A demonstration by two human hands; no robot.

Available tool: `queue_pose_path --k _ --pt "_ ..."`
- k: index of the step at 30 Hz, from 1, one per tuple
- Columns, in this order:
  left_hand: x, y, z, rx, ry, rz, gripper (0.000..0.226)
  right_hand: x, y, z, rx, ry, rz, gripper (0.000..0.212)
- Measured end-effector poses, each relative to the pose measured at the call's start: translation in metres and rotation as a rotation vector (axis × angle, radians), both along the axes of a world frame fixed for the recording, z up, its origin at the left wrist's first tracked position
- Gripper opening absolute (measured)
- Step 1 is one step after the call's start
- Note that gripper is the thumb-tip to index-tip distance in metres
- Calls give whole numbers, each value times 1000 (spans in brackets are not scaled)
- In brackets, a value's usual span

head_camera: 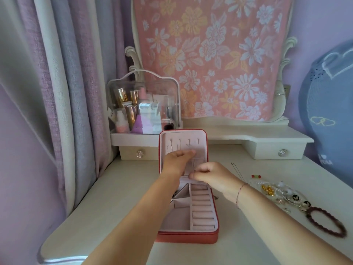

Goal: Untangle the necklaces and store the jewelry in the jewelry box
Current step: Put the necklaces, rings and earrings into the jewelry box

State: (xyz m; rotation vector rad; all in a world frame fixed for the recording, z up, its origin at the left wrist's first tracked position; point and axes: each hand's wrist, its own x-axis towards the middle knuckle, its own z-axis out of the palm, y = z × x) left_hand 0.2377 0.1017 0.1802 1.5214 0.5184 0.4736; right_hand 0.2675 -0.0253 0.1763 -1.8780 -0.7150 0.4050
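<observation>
Jewelry box: open on dressing table, lid upright before you.
Your left hand: fingers straight, pressed to lid lining near hooks.
Your right hand: thumb and forefinger pinch lower end of thin necklace, which hangs against lid; upper end blurred, perhaps under left fingers.
Jewelry pile, dark beaded bracelet: on table to your right, apart from box.

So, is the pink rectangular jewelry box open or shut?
Open: the pink rectangular jewelry box has its lid upright, compartments exposed.
</observation>
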Motion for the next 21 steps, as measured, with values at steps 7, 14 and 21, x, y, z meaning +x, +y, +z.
queue_pose_path --k 7,14,21 --pt "-2 7 -8 7 -30 29 8 -7 -25 3 38 -48 -13 10" --pt "-3 12 -21 518 -61 89 17 -22 -54 9 187 2 64 23" --pt "0 10 -28 880 125 65 15 -20 -62 18 211 -148 -53 18"
